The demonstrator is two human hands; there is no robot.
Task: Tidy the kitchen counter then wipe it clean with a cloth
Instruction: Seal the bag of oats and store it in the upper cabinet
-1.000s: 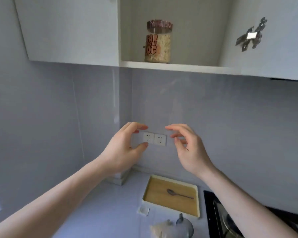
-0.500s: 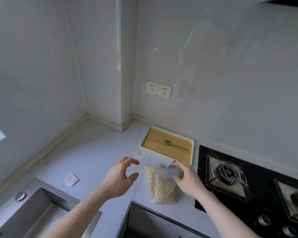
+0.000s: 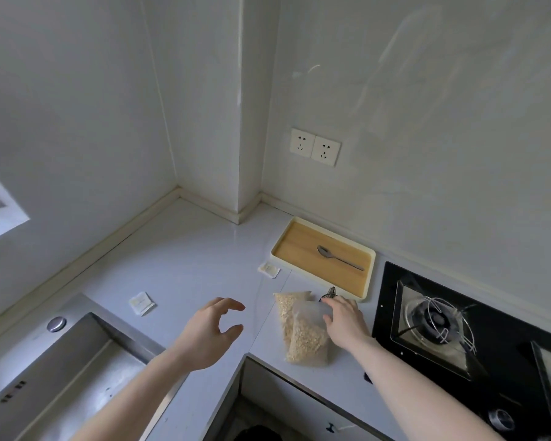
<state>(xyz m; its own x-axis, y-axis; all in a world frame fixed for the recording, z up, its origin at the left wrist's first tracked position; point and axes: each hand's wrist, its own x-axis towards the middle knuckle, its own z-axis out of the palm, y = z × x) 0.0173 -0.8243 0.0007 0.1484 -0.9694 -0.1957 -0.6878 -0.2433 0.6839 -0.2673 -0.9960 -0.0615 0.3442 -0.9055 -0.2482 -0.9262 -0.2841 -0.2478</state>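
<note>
Pale grey L-shaped kitchen surface (image 3: 185,268) set in a white-walled corner, with a steel sink (image 3: 61,374) at left and a black glass gas hob (image 3: 433,326) at right. Right hand (image 3: 344,323) rests on the upper end of a clear plastic bag of pale grain (image 3: 306,338); whether its fingers pinch the film cannot be told. A second, similar bag (image 3: 287,305) lies partly beneath. Left hand (image 3: 210,332) hovers over the surface, fingers curved, holding nothing. Risk: the bags lie near the front edge, so a loose one-handed lift could drop one or spill grain. Cream-rimmed rectangular tray with wooden base (image 3: 299,249) holds one metal spoon (image 3: 339,257). Two small white sachets (image 3: 142,303) lie loose. No cloth is visible.
</note>
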